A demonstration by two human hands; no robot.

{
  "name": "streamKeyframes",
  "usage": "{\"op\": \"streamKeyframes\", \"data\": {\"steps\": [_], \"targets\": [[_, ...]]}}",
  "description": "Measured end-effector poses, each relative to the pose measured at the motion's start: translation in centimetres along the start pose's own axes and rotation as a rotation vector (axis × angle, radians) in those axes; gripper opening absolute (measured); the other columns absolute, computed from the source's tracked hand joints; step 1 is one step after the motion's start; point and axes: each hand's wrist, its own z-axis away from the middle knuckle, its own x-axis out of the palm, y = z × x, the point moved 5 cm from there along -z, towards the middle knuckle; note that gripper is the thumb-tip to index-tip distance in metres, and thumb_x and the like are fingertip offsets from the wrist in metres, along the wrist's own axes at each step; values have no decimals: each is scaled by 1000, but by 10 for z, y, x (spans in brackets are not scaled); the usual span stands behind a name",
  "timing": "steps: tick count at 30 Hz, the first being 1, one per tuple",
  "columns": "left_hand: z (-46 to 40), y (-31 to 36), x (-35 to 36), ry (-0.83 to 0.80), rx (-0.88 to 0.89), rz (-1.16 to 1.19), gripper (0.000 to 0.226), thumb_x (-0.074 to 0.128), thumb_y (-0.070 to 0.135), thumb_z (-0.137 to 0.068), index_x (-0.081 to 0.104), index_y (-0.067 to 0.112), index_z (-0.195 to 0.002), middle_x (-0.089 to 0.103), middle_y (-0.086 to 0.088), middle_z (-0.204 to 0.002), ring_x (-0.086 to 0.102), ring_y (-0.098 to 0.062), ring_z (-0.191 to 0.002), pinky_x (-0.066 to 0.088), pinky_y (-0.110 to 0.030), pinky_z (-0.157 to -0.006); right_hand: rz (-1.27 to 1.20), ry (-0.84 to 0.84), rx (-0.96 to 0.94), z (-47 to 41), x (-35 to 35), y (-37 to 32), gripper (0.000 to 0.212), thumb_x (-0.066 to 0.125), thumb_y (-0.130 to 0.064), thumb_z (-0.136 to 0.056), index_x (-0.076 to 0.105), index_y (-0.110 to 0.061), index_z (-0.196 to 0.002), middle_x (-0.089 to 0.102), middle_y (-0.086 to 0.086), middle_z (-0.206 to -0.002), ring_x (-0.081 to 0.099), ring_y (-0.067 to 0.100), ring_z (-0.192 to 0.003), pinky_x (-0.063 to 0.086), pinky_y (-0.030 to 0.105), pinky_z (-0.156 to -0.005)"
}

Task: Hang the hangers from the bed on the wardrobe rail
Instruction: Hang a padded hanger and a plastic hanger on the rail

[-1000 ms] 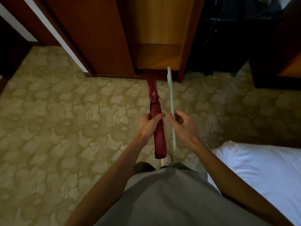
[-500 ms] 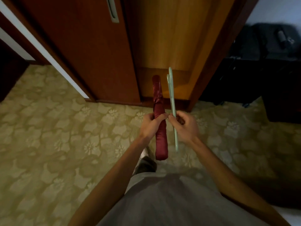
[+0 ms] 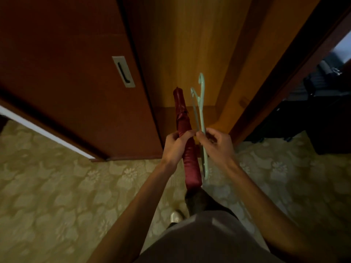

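Hangers held edge-on in front of the body, before the open wardrobe (image 3: 190, 54): a padded maroon hanger (image 3: 187, 145) in the left hand (image 3: 175, 147), fingers curled around its middle; pale green plastic hangers (image 3: 201, 111), apparently two, pinched in the right hand (image 3: 218, 145), hooks pointing toward the wardrobe. The two sets sit side by side, nearly touching. Sliding door (image 3: 76, 82) with recessed handle (image 3: 123, 71) at left. Floral carpet (image 3: 57, 196) underfoot.
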Motion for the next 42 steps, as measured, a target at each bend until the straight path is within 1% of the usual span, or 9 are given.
{"op": "streamKeyframes", "data": {"steps": [4,10,14,19,21,28,32,39,42], "targets": [[-61,60,0,-9,54,-37,17,75,27,-87,70,11,-82,59,3,-67,58,-11,-57,46,-25,-54,12,15,-27,-68,-10,-23,29,61,-38,-98,67,-15,-82,61,21,-78,54,18,-65,43,31,-61],[-151,177,19,-2,170,-55,39,77,35,-83,72,2,-105,65,-6,-82,65,-20,-71,51,-36,-66,6,84,-113,-193,-49,-82,25,64,-37,-96,73,-15,-88,68,12,-76,66,26,-74,53,38,-65],[-194,271,39,-32,236,-45,42,78,37,-80,69,5,-106,66,-2,-77,64,-14,-61,49,-30,-58,24,107,-231,-268,-84,-141,22,64,-35,-96,73,-19,-85,68,0,-72,67,15,-72,51,22,-65],[-213,389,63,-79,378,-57,47,79,45,-73,75,13,-107,72,0,-80,69,-17,-69,52,-34,-66,21,186,-382,-333,-121,-218,24,65,-32,-96,73,-16,-80,68,8,-72,60,7,-65,46,16,-60],[-215,431,68,-73,445,-66,48,80,48,-70,76,15,-104,72,-2,-83,69,-20,-72,53,-36,-68,16,229,-434,-354,-129,-246,24,65,-33,-96,73,-15,-82,67,9,-73,60,9,-64,45,19,-59],[-211,539,81,-121,610,-47,37,70,43,-84,76,11,-103,69,-4,-77,65,-13,-56,48,-21,-48,42,342,-552,-411,-138,-334,26,64,-39,-93,74,-19,-79,71,3,-71,68,23,-71,57,48,-69],[-211,588,88,-166,649,-18,25,71,35,-86,74,10,-91,67,-2,-65,63,-12,-46,47,-19,-44,5,391,-600,-433,-146,-377,35,60,-50,-86,76,-19,-83,74,0,-79,71,19,-79,58,51,-79],[-223,655,104,-282,703,-38,29,70,40,-83,72,13,-95,70,-2,-67,65,-13,-51,48,-21,-50,-32,433,-637,-471,-176,-431,35,65,-39,-92,73,-11,-73,71,13,-77,65,20,-68,53,40,-67],[-230,669,115,-303,730,-41,28,69,39,-84,73,14,-96,72,-3,-72,68,-13,-55,50,-22,-52,-78,417,-588,-489,-188,-438,31,64,-34,-93,76,-9,-80,74,15,-83,71,25,-79,57,43,-74]]}}
